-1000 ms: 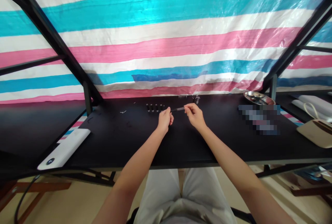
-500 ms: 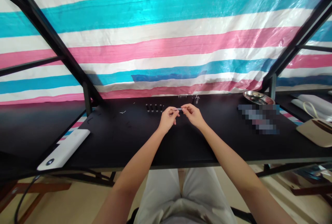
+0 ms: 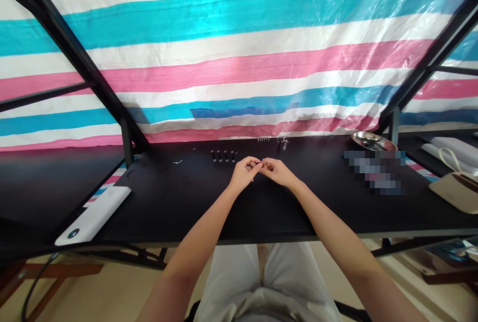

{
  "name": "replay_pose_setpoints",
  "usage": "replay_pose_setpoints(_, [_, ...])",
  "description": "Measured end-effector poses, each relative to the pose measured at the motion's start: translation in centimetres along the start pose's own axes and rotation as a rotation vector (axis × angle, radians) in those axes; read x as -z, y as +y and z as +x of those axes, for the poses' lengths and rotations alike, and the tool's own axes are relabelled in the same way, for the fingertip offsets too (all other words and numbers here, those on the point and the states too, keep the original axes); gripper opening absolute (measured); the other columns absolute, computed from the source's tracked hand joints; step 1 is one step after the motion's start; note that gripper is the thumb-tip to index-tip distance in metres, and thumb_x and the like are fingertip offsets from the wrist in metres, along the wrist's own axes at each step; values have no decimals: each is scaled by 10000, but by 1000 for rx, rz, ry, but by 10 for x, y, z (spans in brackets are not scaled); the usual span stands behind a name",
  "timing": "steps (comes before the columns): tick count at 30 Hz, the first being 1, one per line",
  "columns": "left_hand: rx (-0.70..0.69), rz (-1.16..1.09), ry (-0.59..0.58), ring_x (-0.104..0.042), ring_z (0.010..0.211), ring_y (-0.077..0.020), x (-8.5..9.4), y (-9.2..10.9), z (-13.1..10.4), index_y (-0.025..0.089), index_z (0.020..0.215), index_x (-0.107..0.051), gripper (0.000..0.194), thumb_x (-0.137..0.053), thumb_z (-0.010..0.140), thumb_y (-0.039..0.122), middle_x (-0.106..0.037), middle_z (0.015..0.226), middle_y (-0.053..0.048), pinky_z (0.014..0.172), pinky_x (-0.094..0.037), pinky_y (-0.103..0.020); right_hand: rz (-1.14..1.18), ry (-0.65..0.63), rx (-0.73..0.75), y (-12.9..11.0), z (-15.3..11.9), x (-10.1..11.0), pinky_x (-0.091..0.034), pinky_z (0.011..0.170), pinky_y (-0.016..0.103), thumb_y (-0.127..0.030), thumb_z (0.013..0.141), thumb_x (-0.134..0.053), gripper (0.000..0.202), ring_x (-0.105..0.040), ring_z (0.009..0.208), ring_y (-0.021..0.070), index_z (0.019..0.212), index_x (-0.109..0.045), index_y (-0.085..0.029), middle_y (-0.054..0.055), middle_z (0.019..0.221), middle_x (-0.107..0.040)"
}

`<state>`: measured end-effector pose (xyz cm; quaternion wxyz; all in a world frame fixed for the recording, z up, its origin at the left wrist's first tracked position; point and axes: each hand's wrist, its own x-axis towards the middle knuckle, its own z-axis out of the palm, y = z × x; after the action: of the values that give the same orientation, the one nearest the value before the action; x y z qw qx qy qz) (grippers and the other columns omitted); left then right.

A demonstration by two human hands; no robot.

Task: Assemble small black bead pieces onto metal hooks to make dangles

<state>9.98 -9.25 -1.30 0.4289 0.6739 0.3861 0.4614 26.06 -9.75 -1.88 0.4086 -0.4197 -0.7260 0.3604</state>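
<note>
My left hand and my right hand meet fingertip to fingertip above the black table. Both are closed in a pinch, and what they hold is hidden by the fingers. Just left of my left hand, several small dark cylinders with pale ends stand in a row. Beyond the hands lies a line of tiny light-coloured pieces. To their right is a small clear piece, too small to name.
A long white device lies at the table's left edge. At the back right is a round metal tray, with a blurred-out patch in front. A beige pouch sits far right. Striped sheeting hangs behind, between black frame bars.
My hands have come closer together and slightly lower. The thin, shiny rod-like piece seen between the fingertips before is now out of sight.
</note>
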Motion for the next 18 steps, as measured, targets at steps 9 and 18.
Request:
replay_pose_setpoints(9, [35, -3, 3, -434, 365, -27, -3, -3, 0, 155, 933, -523, 243, -514, 789, 350, -539, 658, 37, 351, -346, -152, -225, 231, -13, 18, 10, 16, -374, 539, 231, -411, 757, -526, 237, -448, 502, 101, 728, -531, -175, -30, 554, -509])
replay_pose_setpoints(18, [34, 97, -52, -436, 376, -32, -4, -3, -3, 163, 927, -534, 203, -472, 809, 316, -542, 625, 41, 376, -348, -148, -686, 451, -337, 61, 34, 58, -394, 629, 260, -292, 779, -500, 146, -596, 702, 189, 808, -589, -181, 58, 721, -649])
